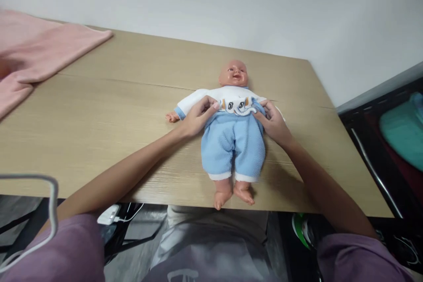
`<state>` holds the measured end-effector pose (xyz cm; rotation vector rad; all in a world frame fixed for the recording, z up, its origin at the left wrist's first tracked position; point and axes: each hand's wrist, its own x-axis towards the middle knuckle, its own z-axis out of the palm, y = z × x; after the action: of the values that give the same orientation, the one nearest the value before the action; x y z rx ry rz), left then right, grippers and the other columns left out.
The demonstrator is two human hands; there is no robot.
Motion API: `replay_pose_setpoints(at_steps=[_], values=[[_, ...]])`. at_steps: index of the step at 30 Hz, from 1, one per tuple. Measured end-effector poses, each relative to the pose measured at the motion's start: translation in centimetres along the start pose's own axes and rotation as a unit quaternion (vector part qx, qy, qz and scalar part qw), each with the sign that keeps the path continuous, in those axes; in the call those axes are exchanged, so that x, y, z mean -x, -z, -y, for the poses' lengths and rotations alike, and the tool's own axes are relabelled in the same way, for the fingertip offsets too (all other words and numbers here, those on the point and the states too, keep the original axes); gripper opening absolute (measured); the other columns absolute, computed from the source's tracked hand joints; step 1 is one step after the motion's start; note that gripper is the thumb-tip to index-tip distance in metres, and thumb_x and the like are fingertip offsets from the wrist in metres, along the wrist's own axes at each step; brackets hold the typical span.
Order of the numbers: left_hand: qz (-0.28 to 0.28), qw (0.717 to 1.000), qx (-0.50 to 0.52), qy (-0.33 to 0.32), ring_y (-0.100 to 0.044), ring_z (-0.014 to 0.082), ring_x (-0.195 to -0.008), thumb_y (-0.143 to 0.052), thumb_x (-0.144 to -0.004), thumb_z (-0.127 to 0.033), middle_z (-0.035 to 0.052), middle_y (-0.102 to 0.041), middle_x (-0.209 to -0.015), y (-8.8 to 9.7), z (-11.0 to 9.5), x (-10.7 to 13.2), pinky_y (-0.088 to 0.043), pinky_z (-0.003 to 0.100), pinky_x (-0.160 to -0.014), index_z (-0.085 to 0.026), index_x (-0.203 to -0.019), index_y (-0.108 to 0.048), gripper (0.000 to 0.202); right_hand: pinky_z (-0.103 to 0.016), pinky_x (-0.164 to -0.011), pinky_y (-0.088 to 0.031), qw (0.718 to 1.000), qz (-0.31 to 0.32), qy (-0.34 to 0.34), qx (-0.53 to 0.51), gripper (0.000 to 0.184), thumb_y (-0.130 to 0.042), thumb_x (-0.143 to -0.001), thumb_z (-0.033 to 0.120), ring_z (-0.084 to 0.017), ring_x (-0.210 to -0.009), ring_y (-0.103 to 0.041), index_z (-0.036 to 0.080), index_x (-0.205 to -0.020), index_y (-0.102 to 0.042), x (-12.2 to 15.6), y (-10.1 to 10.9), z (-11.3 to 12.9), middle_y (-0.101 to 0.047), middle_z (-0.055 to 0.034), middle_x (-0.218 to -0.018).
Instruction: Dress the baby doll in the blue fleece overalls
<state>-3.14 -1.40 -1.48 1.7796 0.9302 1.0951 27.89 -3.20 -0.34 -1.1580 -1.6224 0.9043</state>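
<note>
A baby doll lies face up on the wooden table, its feet toward me. Its outfit has a white top with blue cuffs and fuzzy light-blue pants with white hems. An elephant-face patch is bunched across the belly. My left hand pinches the cloth at the left side of the waist, beside the patch. At the opposite side, my right hand grips a blue fold of the clothes between thumb and fingers. The doll's arm beyond my right hand is mostly hidden.
A pink cloth is spread at the table's far left. White wall stands behind. To the right is a dark rack with a teal item. A white cable curves at lower left; a white charger sits below the table edge.
</note>
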Motion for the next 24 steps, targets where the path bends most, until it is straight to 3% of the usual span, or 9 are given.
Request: replay_pose_setpoints(at_steps=[3, 5, 10, 13, 19, 24], values=[[0.012, 0.998, -0.055, -0.024, -0.057, 0.0234, -0.095, -0.074, -0.104, -0.077, 0.0044, -0.062, -0.105, 0.2, -0.1, 1.0, -0.047, 0.038, -0.085, -0.023, -0.108, -0.061, 0.055, -0.037, -0.088, -0.052, 0.996, -0.064, -0.018, 0.053, 0.052, -0.083, -0.098, 0.078, -0.024, -0.095, -0.059, 0.028, -0.097, -0.068, 1.2, 0.2, -2.0, -0.066, -0.0016, -0.098], [-0.014, 0.998, -0.058, -0.024, -0.057, 0.0235, -0.095, -0.073, -0.104, -0.08, 0.0042, -0.063, -0.103, 0.1, 0.7, 1.4, -0.048, 0.038, -0.086, -0.024, -0.105, -0.06, 0.058, -0.036, -0.087, -0.054, 0.994, -0.083, -0.045, 0.047, 0.051, -0.081, -0.099, 0.079, -0.024, -0.096, -0.059, 0.029, -0.101, -0.069, 2.7, 0.1, -2.8, -0.067, -0.0015, -0.098], [-0.072, 0.996, 0.039, 0.04, -0.059, 0.0224, -0.088, -0.058, -0.108, -0.088, 0.0021, -0.064, -0.091, -0.6, 2.3, 0.7, -0.051, 0.039, -0.089, -0.025, -0.1, -0.059, 0.064, -0.037, -0.093, -0.057, 0.987, -0.051, -0.133, -0.077, 0.057, -0.087, -0.092, 0.081, -0.025, -0.1, -0.066, 0.03, -0.11, -0.069, 3.8, -0.4, -3.3, -0.074, -0.0003, -0.103], [-0.054, 0.996, 0.057, 0.05, -0.059, 0.0225, -0.087, -0.058, -0.107, -0.089, 0.0029, -0.064, -0.091, -0.5, 1.8, 0.6, -0.052, 0.039, -0.088, -0.025, -0.097, -0.059, 0.065, -0.039, -0.097, -0.059, 0.984, -0.034, -0.14, -0.107, 0.054, -0.086, -0.093, 0.079, -0.026, -0.105, -0.07, 0.031, -0.113, -0.071, 2.9, -0.3, -3.4, -0.078, -0.0012, -0.108], [0.035, 0.999, -0.031, 0.02, -0.056, 0.0227, -0.095, -0.076, -0.101, -0.082, 0.0028, -0.06, -0.104, 0.7, 0.6, 1.7, -0.049, 0.036, -0.088, -0.023, -0.108, -0.064, 0.061, -0.041, -0.095, -0.058, 0.992, 0.023, -0.126, -0.013, 0.052, -0.084, -0.094, 0.079, -0.027, -0.097, -0.064, 0.028, -0.094, -0.076, 2.9, 1.8, -3.0, -0.072, -0.0014, -0.094], [0.018, 0.999, 0.023, 0.04, -0.052, 0.0211, -0.09, -0.065, -0.103, -0.09, 0.0013, -0.057, -0.097, 0.5, 1.8, 1.5, -0.047, 0.035, -0.084, -0.023, -0.105, -0.061, 0.067, -0.043, -0.097, -0.062, 0.98, -0.011, -0.178, -0.087, 0.048, -0.084, -0.096, 0.077, -0.028, -0.103, -0.07, 0.031, -0.107, -0.075, 4.1, 0.6, -2.2, -0.077, -0.0021, -0.104]])
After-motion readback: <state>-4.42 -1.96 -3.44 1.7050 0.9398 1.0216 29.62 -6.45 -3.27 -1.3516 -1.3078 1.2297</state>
